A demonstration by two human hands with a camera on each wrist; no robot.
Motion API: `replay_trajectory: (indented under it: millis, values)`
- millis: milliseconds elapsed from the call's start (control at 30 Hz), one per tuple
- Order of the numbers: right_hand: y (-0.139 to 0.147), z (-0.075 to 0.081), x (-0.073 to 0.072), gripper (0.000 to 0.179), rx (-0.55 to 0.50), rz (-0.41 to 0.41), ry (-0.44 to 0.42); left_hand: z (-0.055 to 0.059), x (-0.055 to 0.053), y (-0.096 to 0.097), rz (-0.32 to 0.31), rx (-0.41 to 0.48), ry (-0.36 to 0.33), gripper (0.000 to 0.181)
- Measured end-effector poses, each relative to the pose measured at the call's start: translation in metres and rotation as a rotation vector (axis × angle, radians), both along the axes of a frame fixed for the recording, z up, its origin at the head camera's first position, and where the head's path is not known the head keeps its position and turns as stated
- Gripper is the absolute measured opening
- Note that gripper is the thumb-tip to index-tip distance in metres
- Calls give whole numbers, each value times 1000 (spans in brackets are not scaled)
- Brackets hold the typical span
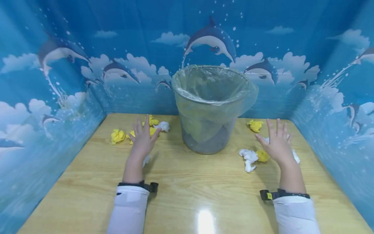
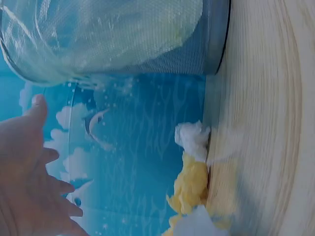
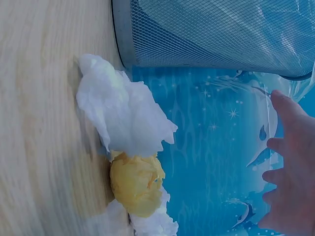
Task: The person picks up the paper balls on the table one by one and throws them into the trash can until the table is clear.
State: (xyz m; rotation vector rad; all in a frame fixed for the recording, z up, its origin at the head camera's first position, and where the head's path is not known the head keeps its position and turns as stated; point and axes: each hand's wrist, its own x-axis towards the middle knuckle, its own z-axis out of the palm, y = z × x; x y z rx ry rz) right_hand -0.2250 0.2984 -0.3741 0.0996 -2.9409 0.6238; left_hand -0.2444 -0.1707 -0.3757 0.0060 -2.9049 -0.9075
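Left hand (image 1: 142,142), right hand (image 1: 279,147) spread wide, empty; crumpled yellow paper ball (image 3: 137,186) likely light, soft; best pinched mid-body

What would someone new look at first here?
Probably the bin, standing toward the back of the table, a see-through bag over its rim. Behind it, a dolphin leaps on the blue backdrop. Yellow paper and white paper lie crumpled on either side of the bin.

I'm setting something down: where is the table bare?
Bare: pale wooden table in front of the grey mesh bin, between white sleeves. Crowded: around left hand and right hand, with crumpled yellow paper and crumpled white paper.
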Motion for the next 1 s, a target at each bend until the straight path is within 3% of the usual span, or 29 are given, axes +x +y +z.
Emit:
replay_trajectory:
  millis: [200, 367, 500, 667, 1000]
  values:
    - [-8, -3, -2, 85, -41, 54, -36, 5, -1, 13, -35, 256, 113, 85]
    - [-16, -2, -4, 85, -48, 103, -47, 27, -18, 28, -67, 531, 151, 85]
    - [-21, -1, -4, 83, -15, 150, -56, 56, -36, 37, -71, 700, 108, 77]
    - [-29, 1, -6, 81, 73, 224, -71, 84, -53, 48, -54, 846, 18, 69]
    - [-32, -3, -3, 75, 205, 338, -20, 112, -72, 69, -71, 1196, -18, 65]
